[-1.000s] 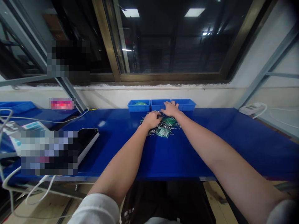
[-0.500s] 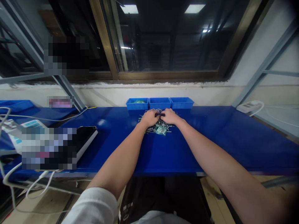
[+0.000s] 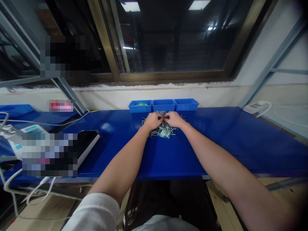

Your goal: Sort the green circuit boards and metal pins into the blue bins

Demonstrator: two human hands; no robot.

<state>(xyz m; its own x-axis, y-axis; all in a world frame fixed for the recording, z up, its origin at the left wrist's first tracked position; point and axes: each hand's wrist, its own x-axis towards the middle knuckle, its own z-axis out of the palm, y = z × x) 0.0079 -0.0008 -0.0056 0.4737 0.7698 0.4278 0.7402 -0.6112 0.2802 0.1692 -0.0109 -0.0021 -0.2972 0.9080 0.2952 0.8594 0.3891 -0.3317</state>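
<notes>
A heap of thin, shiny metal pieces, like rivets or pins [image 3: 173, 129], lies on the blue table [image 3: 156, 157]. Over it my left hand [image 3: 153, 121] and my right hand [image 3: 175, 119] meet, fingertips nearly touching. Both hands are closed in a pinch, thumb against fingers. Whatever is between the fingertips is too small to make out. Just in front of the hands, a small clear greenish plastic bag [image 3: 165, 132] with pale pieces rests on the near side of the heap. My hands hide part of the heap.
Behind the heap three blue bins stand in a row; the left bin [image 3: 140, 106] contains something green. At left lie a dark-screened device [image 3: 88, 138] and white cables [image 3: 12, 179]. A white power strip [image 3: 255, 106] sits at the far right, by a metal frame post.
My hands stay together over the heap, with only slight shifts of the fingers. The whole view has moved a little.
</notes>
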